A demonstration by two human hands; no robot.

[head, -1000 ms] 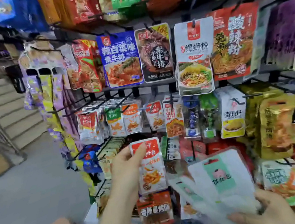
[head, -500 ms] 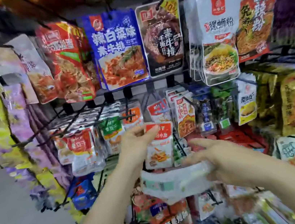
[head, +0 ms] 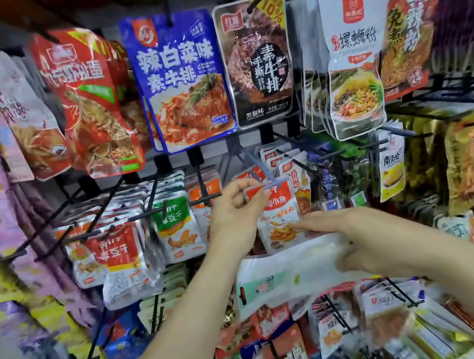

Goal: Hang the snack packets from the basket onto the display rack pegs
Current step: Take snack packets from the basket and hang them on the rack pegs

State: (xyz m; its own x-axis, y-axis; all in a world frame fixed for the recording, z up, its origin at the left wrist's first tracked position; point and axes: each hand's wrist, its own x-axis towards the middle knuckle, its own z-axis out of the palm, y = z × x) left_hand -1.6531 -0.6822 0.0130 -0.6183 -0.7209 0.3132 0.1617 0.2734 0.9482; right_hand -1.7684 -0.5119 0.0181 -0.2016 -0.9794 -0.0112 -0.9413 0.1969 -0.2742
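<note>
Packet poised at the peg tip, not yet threaded on.

Risk first: the loose bundle of flat white plastic packets (head: 283, 276), below and nearer than the thin dark wire peg (head: 275, 182), could slide out, since the right hand (head: 369, 240) only clamps it under thumb and palm while its straight fingers (head: 306, 224) reach up to touch the small red-and-white fish snack packet (head: 281, 221). The left hand (head: 234, 210), just left of the peg, has its fingers curled and pinches that packet's top edge at the peg tip; a shaky pinch could miss the hang hole or drop the packet. Matching small packets (head: 289, 169) hang behind on the peg. No basket is in view.
</note>
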